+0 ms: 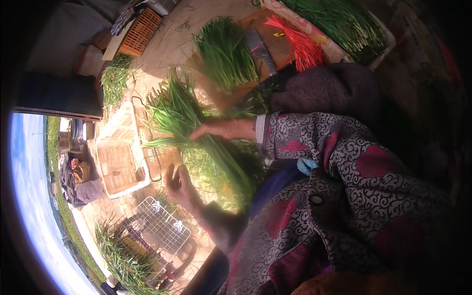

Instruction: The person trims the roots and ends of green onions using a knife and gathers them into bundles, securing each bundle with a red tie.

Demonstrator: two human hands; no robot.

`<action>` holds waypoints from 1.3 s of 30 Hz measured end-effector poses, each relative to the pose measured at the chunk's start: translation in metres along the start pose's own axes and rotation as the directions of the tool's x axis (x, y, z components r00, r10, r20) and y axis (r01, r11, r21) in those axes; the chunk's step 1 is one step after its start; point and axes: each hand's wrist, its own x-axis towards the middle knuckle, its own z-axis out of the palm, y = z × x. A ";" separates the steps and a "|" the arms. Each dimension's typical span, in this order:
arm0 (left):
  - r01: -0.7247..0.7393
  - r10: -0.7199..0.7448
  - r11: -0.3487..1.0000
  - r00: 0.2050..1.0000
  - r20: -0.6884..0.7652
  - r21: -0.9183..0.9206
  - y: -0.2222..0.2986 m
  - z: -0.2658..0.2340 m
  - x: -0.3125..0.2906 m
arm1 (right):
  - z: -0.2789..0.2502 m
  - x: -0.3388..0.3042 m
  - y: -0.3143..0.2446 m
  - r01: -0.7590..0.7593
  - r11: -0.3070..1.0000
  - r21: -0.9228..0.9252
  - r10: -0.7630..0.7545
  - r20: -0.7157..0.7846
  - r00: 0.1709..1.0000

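Note:
My right hand (221,129) is closed around a bunch of long, flat green chives (177,105). The leaves fan out beyond my fingers, and the other end trails down across my lap. Below it, my left hand (183,187) holds nothing, its fingers bent and apart, near loose pale-green leaves (216,184). Another neat pile of chives (226,51) lies on a brown sheet, next to a grey flat-bladed piece (260,51) whose kind I cannot make out. A bundle of red ties (300,44) is on the sheet's far side.
A cream plastic crate (120,169) stands left of my hands. Near it are a white wire rack (164,223) and scattered green leaves (123,253). An orange crate (141,32) is at upper left. More chives (339,24) fill a lined container at upper right.

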 end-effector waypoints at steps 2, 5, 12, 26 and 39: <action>0.167 -0.111 0.951 0.970 0.218 -0.260 -0.042 -0.022 0.019 | 0.020 -0.012 -0.008 0.109 0.988 -0.110 -0.102 0.071 0.992; 0.375 -0.038 0.778 0.828 0.559 -0.504 -0.123 -0.005 0.057 | 0.022 -0.017 0.003 0.156 0.979 -0.133 -0.132 0.171 0.976; 0.386 -0.047 0.435 0.912 0.408 -0.813 -0.186 0.029 0.062 | 0.024 -0.018 0.018 -0.232 0.938 -0.259 0.332 0.469 0.818; 0.398 -0.041 0.702 0.850 0.525 -0.590 -0.162 0.001 0.032 | 0.021 -0.012 -0.079 0.419 0.113 -0.901 -0.610 0.270 0.745; 0.645 -0.308 0.569 0.742 0.595 -0.510 -0.130 0.002 -0.020 | -0.015 -0.010 -0.114 0.344 0.932 0.115 -0.345 -0.014 0.938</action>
